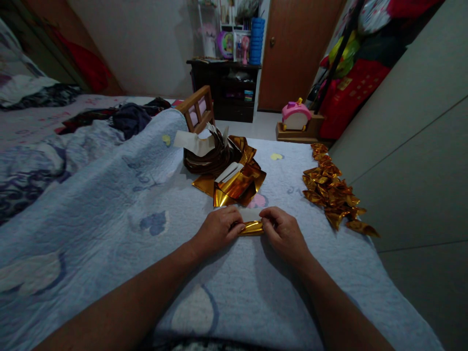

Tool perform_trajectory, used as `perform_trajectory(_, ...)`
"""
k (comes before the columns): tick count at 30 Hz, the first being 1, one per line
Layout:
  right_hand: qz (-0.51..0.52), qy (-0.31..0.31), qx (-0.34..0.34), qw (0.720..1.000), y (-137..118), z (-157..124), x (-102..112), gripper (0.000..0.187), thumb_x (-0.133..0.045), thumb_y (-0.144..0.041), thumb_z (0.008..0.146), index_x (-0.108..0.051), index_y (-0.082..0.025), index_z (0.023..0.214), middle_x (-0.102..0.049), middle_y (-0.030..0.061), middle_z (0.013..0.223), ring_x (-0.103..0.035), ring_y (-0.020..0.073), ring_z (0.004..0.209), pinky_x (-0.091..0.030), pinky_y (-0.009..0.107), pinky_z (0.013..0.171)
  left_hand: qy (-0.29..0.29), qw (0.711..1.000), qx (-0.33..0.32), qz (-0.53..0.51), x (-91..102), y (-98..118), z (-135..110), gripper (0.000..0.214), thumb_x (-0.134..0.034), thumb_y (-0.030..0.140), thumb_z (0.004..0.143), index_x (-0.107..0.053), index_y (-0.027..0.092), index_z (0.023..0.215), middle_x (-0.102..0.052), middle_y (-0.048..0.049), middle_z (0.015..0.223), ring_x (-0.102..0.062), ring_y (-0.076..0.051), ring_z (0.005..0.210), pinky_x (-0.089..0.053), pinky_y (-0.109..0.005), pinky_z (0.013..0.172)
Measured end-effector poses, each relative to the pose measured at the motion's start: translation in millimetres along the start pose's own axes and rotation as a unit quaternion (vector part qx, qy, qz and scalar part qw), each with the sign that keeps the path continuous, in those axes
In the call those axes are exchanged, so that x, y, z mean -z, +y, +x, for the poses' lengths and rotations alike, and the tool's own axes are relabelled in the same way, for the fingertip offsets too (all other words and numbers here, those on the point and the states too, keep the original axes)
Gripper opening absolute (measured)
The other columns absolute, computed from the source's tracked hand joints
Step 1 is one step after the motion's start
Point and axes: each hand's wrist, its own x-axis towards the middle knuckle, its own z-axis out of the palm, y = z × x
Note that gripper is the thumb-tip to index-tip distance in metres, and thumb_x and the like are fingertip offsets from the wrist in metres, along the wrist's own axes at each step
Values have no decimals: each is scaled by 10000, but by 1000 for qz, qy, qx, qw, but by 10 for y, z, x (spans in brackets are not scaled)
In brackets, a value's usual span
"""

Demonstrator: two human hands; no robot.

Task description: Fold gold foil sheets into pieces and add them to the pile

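Between my hands lies a strip of gold foil paper (pixel 252 227), its near side rolled or folded over to show gold and its far side showing white. My left hand (pixel 219 225) pinches the left end, thumb toward the middle. At the right end my right hand (pixel 283 231) grips it between thumb and fingers. Just beyond sits a pile of loose gold foil sheets (pixel 239 183), some with white backs up. To the right, several folded gold foil pieces (pixel 331 190) lie in a row along the bed's edge.
A pale blue quilt (pixel 153 273) with heart prints covers the bed. Dark clothes (pixel 129 119) lie on the left. Past the foot stand a wooden bed rail (pixel 199 105), a dark cabinet (pixel 223 87) and a pink toy (pixel 295 116). A pale panel (pixel 413 161) rises along the right.
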Motion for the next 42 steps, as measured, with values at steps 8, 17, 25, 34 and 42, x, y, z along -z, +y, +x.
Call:
perform_trajectory(8, -17, -15, 8, 1000, 47, -3, -11, 209, -471, -150, 835, -673, -188, 876, -718, 71, 867, -639, 210, 822, -461, 317, 747, -7, 1000, 5, 9, 12, 12, 7, 129, -617, 186, 911, -650, 163, 788, -629, -26, 836, -598, -165, 794, -428, -273, 703)
perform_trajectory(17, -33, -25, 13, 999, 77, -2, -20, 216, -482, -125, 828, -680, -198, 875, -725, 60, 879, -639, 208, 838, -459, 316, 767, -8, 1000, 4, 10, -3, 1, 10, 128, -617, 190, 909, -646, 167, 787, -632, -26, 844, -598, -166, 800, -433, -274, 712)
perform_trajectory(25, -86, -65, 5, 994, 99, -2, -30, 237, -488, -93, 833, -699, -197, 868, -724, 52, 861, -620, 204, 827, -436, 321, 783, -3, 1000, 7, 7, 0, 5, 7, 115, -634, 184, 888, -641, 173, 773, -626, -20, 831, -591, -161, 785, -427, -274, 699)
perform_trajectory(34, -128, -70, 13, 989, 73, 0, -12, 246, -498, -92, 844, -719, -200, 852, -720, 56, 826, -616, 208, 807, -420, 319, 763, 17, 999, 31, -21, -18, 29, -10, 92, -653, 167, 869, -632, 171, 780, -601, -25, 888, -583, -163, 814, -442, -276, 720)
perform_trajectory(42, -121, -69, 17, 990, 60, 4, 13, 242, -506, -107, 850, -726, -208, 847, -706, 47, 797, -602, 192, 772, -419, 307, 732, 38, 996, 74, 10, -6, -2, -14, 224, -692, 276, 850, -573, 178, 688, -569, -29, 821, -555, -187, 797, -441, -309, 728)
